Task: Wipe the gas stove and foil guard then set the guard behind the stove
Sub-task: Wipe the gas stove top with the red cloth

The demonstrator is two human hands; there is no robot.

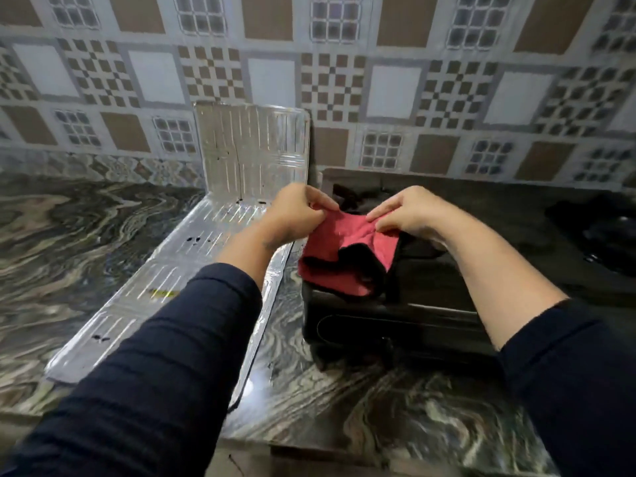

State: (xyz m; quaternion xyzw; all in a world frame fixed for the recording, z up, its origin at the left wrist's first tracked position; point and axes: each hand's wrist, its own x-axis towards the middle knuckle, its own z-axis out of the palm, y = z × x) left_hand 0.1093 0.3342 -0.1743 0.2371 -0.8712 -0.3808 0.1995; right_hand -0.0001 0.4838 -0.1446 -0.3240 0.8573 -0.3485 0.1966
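A red cloth [339, 249] with a dark edge hangs over the left end of the black gas stove [430, 290]. My left hand [299, 211] pinches its upper left corner and my right hand [402, 211] pinches its upper right corner, both above the stove. The silver foil guard [213, 235] lies to the left of the stove on the counter, most panels flat. Its far panel [253, 149] stands upright against the tiled wall. My left forearm crosses over the flat panels.
The marbled dark counter [69, 235] runs left and in front of the stove, its front edge near the bottom of view. A black burner [605, 232] sits at the stove's right end. The patterned tiled wall [413, 80] rises right behind.
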